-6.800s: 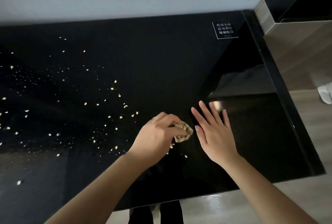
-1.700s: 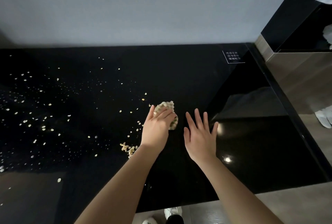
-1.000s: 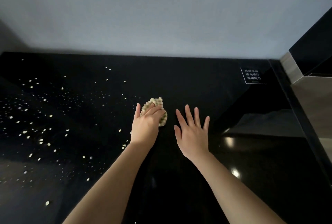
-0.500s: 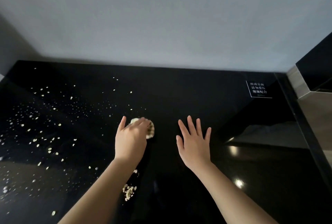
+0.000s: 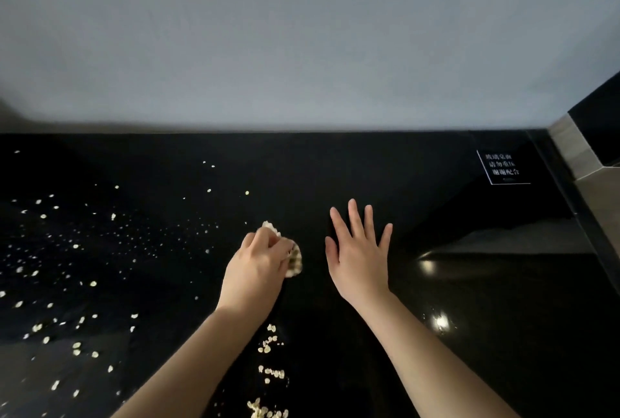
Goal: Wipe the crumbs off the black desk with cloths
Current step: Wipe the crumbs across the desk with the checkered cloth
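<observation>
Wiping under way: left hand (image 5: 260, 270) grips the bunched cloth (image 5: 294, 261) at frame centre, right hand (image 5: 360, 256) spread flat on the black desk (image 5: 436, 333); next stroke should probably sweep the crumbs (image 5: 67, 266) at left.

Bunched cloth (image 5: 296, 263) sits on black desk (image 5: 335, 162) beside scattered crumbs (image 5: 273, 373).

Table (image 5: 335, 166) glossy black. Crumbs (image 5: 268, 374) pale yellow-cream. Cloth (image 5: 294, 261) cream with dark checked pattern. Wall (image 5: 302, 31) plain pale grey-blue. Label (image 5: 502, 167) black, white characters, thin white border. Panel (image 5: 570, 145) at right beige-brown.
</observation>
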Available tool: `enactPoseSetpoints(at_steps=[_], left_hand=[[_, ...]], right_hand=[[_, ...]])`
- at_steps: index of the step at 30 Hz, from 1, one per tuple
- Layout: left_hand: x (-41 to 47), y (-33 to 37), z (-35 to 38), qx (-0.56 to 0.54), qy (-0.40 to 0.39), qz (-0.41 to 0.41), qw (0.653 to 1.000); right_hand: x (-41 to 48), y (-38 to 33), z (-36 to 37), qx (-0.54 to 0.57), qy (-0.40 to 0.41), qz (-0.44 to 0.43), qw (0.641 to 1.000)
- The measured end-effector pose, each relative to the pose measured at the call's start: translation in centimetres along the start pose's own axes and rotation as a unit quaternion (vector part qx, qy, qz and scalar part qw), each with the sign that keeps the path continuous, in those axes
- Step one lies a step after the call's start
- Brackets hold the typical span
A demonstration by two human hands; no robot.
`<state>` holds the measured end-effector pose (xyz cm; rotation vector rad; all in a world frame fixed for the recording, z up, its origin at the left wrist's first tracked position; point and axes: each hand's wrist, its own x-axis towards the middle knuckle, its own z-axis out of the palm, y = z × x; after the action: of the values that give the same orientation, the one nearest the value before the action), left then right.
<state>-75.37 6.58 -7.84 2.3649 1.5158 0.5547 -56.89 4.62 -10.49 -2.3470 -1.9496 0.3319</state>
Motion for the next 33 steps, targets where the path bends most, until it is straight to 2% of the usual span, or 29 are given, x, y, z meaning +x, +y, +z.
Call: enactPoseSetpoints(at_steps=[2, 4, 10, 13, 20, 25, 27, 33], left_hand=[[-0.3, -0.7, -0.9, -0.019, -0.019, 0.005, 1.000], [1.6, -1.4, -1.6, -0.023, -0.005, 0.006, 1.000], [12.8, -3.4, -2.0, -0.027, 0.055, -0.038, 0.997], [16.8, -4.1, -0.5, -0.026, 0.052, -0.052, 0.997], [21.3, -4.1, 2.4, -0.014, 0.036, 0.013, 0.999], [21.8, -4.4, 3.3, 0.046, 0.025, 0.054, 0.997], [21.1, -5.2, 3.0, 0.062, 0.041, 0.039, 0.996], [16.7, -11.0, -0.4, 0.096, 0.091, -0.090, 0.987]], right_hand=[[0.9, -0.6, -0.1, 0.003, -0.006, 0.006, 1.000], [2.2, -1.2, -0.2, 0.002, -0.005, 0.008, 1.000], [7.1, -1.9, 0.2, -0.039, 0.008, 0.010, 0.999], [9.5, -2.0, 0.3, -0.050, 0.018, 0.013, 0.998], [12.7, -1.7, 0.2, -0.039, 0.037, 0.050, 0.997], [12.7, -1.8, 0.3, -0.042, 0.048, 0.054, 0.997], [12.7, -1.8, 0.3, -0.045, 0.045, 0.053, 0.997], [12.5, -1.9, 0.0, -0.054, 0.039, 0.057, 0.996]])
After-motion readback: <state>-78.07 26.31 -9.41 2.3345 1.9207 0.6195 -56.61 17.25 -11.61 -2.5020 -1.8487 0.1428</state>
